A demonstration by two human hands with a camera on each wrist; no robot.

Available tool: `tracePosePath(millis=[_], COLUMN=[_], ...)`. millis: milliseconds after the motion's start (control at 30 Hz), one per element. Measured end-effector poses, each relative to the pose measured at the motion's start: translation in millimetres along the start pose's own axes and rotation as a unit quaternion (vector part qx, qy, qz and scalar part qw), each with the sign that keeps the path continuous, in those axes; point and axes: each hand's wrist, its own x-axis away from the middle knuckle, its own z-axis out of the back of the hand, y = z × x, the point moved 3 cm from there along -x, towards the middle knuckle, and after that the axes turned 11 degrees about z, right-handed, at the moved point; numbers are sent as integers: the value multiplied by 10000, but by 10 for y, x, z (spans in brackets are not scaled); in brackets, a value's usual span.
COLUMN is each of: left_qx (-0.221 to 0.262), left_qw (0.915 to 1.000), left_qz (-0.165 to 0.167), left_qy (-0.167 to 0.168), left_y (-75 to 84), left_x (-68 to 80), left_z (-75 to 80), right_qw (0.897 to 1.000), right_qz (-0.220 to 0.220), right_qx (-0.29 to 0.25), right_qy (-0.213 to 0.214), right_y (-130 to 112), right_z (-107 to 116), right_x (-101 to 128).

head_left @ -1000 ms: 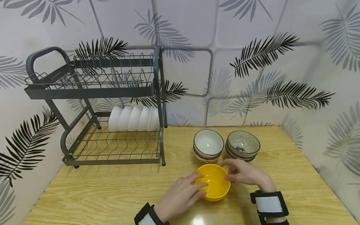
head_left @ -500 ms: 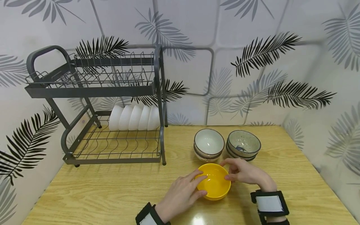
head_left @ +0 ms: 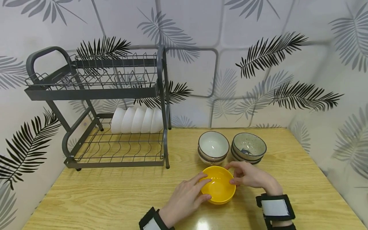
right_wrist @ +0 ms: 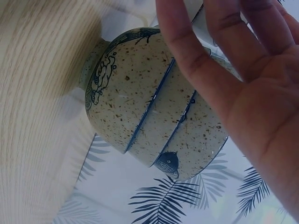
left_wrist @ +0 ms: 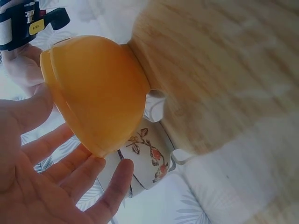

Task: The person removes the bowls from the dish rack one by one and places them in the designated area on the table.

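A glossy yellow bowl stands upright on the table, with a second edge line below its rim in the left wrist view. My left hand holds its left side, the fingertips over the rim and the thumb towards the front. At the right side, my right hand grips the rim between thumb and curled fingers. Just behind the yellow bowl are stacked pale bowls with a floral outside. Beside them stand stacked speckled bowls with blue lines, close behind my right hand. The right wrist view does not show the yellow bowl.
A dark two-tier dish rack stands at the left of the wooden table. Several white bowls lean on edge in a row on its lower tier. Behind the table rises a leaf-patterned wall.
My left fingers have shifted slightly at the yellow bowl's rim. The right hand and the bowl look almost unmoved.
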Motion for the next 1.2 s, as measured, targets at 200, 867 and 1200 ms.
tracePosePath(millis=[200,867,1200], left_qx=[-5,-27,129], left_qw=[10000,9999,9995], left_qz=[-2,-121,-125], left_qy=[7,81,264], left_y=[3,-6,-52], left_x=[-2,16,42], left_z=[2,13,90], right_qw=[10000,9975,9909], right_qz=[-30,313,679], right_qx=[2,469,709], right_qy=[22,425,926], right_y=[-14,-28,-65], right_z=[6,57,79], right_x=[6,24,29])
